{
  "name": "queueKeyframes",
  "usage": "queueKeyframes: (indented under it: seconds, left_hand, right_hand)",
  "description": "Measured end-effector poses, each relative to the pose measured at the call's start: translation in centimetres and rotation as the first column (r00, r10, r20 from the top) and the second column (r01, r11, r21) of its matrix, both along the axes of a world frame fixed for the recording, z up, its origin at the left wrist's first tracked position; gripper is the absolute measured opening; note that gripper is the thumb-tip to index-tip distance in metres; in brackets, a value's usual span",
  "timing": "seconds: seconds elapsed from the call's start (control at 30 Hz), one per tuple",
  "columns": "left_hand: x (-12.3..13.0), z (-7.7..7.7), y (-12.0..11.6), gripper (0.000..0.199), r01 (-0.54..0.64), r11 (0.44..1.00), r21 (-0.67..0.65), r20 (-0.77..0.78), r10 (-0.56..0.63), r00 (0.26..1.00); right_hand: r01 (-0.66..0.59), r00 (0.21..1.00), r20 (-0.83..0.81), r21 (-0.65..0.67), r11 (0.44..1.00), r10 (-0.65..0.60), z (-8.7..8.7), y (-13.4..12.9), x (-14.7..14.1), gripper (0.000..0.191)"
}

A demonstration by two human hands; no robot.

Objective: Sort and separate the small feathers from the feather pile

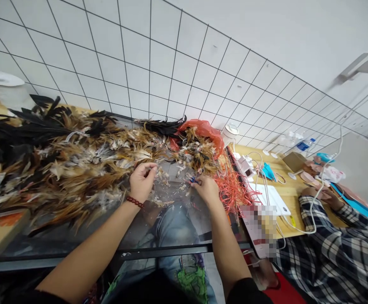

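A wire grid (150,39) backs the dark table (139,223), where loose feathers (73,166) lie heaped left of a person's left hand (142,180), the nearer one; its thumb and forefinger nearly meet, any contents unclear. The right hand (207,188), apart, pinches a small blue object (193,180) jutting leftward.

Blk slvs (247,292), red bead brclt (135,202).

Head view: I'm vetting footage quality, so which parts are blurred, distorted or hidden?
In the head view, the wire grid slants, its squares widening leftward, suggesting wide-angle distortion; pixel blocks mask part of the phone; small scraps beside the right hand look soft.
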State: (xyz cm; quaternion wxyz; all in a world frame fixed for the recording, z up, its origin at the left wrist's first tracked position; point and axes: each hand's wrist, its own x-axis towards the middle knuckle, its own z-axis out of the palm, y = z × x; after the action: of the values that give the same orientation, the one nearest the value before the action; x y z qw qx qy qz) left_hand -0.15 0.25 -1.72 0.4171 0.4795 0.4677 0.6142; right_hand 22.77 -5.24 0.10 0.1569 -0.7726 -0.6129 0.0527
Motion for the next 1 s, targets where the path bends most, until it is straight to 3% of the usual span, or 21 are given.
queueKeyframes:
  seconds: [0.1,0.27,0.37,0.47,0.53,0.6,0.63,0.73,0.83,1.0]
  left_hand:
    - [-0.1,-0.1,0.4,0.022,-0.039,0.999,0.026,0.009,0.039,0.999]
    - [0.0,-0.7,0.8,0.018,-0.021,0.993,0.115,-0.040,0.025,0.999]
    - [0.1,-0.9,0.7,0.016,-0.007,0.985,0.175,-0.083,0.021,0.996]
    - [0.1,-0.8,0.8,0.014,-0.006,0.975,0.223,-0.116,0.032,0.993]
    - [0.0,-0.7,1.0,0.014,-0.024,0.973,0.230,-0.109,0.050,0.993]
    - [-0.3,-0.3,1.2,0.015,-0.044,0.972,0.231,-0.083,0.064,0.995]
    - [-0.4,0.0,1.3,0.016,-0.058,0.971,0.233,-0.062,0.075,0.995]
    - [-1.1,1.1,1.5,0.019,-0.121,0.967,0.222,0.009,0.122,0.993]
    - [-1.9,1.7,1.8,0.021,-0.203,0.959,0.197,0.027,0.202,0.979]
    - [-2.3,0.1,2.8,0.020,-0.234,0.939,0.251,-0.079,0.261,0.962]
  right_hand:
    - [0.087,0.993,0.084,-0.052,0.995,-0.083,-0.8,0.2,0.8,0.024]
    - [0.142,0.965,0.212,0.066,0.988,-0.153,-0.5,0.4,1.6,0.029]
    - [0.084,0.981,0.167,0.076,0.994,-0.096,0.0,-0.3,0.9,0.027]
    - [0.036,0.995,0.097,-0.065,0.997,-0.030,-0.1,-0.9,-1.1,0.021]
    - [-0.075,0.996,0.035,-0.090,0.993,0.078,-0.5,-0.6,-2.9,0.018]
    - [-0.292,0.951,-0.114,-0.039,0.956,0.286,-0.9,0.4,-4.5,0.021]
    - [-0.337,0.929,-0.164,-0.006,0.942,0.331,-0.9,1.1,-5.0,0.023]
    - [-0.280,0.946,-0.145,0.085,0.956,0.290,0.0,3.9,-5.6,0.024]
    - [-0.286,0.955,-0.075,0.025,0.958,0.287,1.5,6.5,-5.7,0.020]
    - [-0.291,0.956,0.004,-0.090,0.953,0.292,2.3,8.8,-7.9,0.018]
